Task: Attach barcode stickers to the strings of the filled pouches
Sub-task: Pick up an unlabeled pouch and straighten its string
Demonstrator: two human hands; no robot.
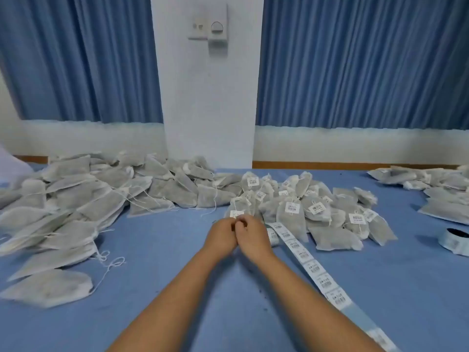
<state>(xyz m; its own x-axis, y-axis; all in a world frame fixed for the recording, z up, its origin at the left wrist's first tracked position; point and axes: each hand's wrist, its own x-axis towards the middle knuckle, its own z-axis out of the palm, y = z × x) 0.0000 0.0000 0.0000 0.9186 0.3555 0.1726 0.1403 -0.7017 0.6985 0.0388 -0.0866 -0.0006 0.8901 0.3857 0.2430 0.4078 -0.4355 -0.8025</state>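
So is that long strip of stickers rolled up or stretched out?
Stretched out. The sticker strip lies flat on the blue table, running from beside the right hand toward the near edge.

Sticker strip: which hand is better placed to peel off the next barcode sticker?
Probably the right hand: the sticker strip begins just beside it, on its side; the left hand would have to cross over.

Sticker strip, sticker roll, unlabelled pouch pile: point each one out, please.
Sticker strip [308,260], head view, on a label midway along it.
Sticker roll [451,244], head view, on its outer wall.
Unlabelled pouch pile [83,199], head view, on a pouch near its middle.
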